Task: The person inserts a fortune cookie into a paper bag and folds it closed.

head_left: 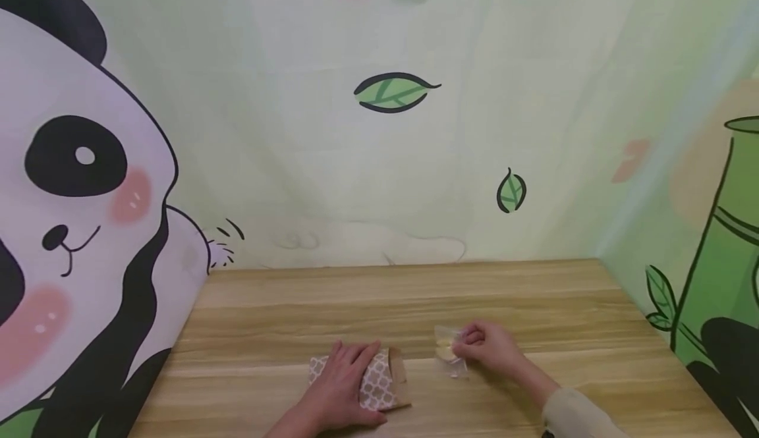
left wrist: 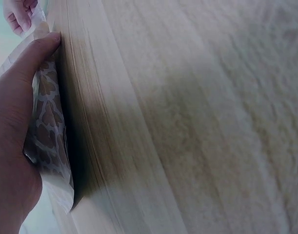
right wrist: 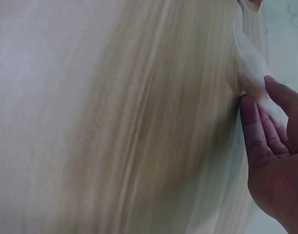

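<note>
A paper bag (head_left: 377,384) with a brown-and-white lattice print lies on the table, its plain brown end facing right. My left hand (head_left: 340,385) holds it across its width from above, thumb along the near side and fingers reaching the far edge. The left wrist view shows the thumb lying against the patterned side of the bag (left wrist: 50,114). To the right of the bag, my right hand (head_left: 489,349) pinches a small clear plastic packet (head_left: 446,344) with something yellowish inside. In the right wrist view the packet (right wrist: 253,61) sits between thumb and fingertips, close over the wood.
The wood-grain table (head_left: 267,306) runs back to a pale green printed backdrop (head_left: 296,128). A drawn panda (head_left: 136,82) covers the left side, and green bamboo (head_left: 726,260) the right.
</note>
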Motion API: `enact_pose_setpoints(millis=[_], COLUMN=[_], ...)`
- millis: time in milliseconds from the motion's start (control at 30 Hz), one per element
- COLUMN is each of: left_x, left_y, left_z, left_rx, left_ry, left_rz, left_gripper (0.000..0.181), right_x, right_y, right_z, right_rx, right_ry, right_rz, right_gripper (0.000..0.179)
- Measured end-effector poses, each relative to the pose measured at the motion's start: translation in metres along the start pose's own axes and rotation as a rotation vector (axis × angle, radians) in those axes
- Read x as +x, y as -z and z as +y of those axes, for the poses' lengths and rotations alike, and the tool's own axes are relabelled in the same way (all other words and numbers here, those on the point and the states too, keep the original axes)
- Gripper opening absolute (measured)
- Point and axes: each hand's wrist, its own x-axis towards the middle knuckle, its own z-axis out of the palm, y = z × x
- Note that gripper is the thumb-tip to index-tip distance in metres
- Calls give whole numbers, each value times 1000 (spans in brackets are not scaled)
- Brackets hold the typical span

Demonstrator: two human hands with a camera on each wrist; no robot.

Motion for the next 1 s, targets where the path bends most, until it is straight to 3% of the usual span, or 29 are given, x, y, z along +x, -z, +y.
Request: enact_pose_setpoints(millis=[200, 367, 533, 700, 1000], left_x=[-2, -3, -2, -3, -1], left_y=[-1, -2, -1, -3, -5], left_z=[-2, -2, -1, -1, 0], left_rx=[8, 3, -7, -4, -2], left_ry=[-16, -23, -10, -3, 4], left_rz=[24, 28, 10, 7, 11], left_gripper=[120, 120, 120, 119, 122], right_x=[3, 5, 4, -2, -1], right_y=[-8, -9, 1, 1, -36], right_z=[8, 8, 3, -10, -23], right_rx=[231, 311, 385, 396, 339], right_ry=[34, 31, 64, 100, 192], right_rz=[-44, -61, -154, -219, -248], right_gripper=[17, 15, 19, 21, 14])
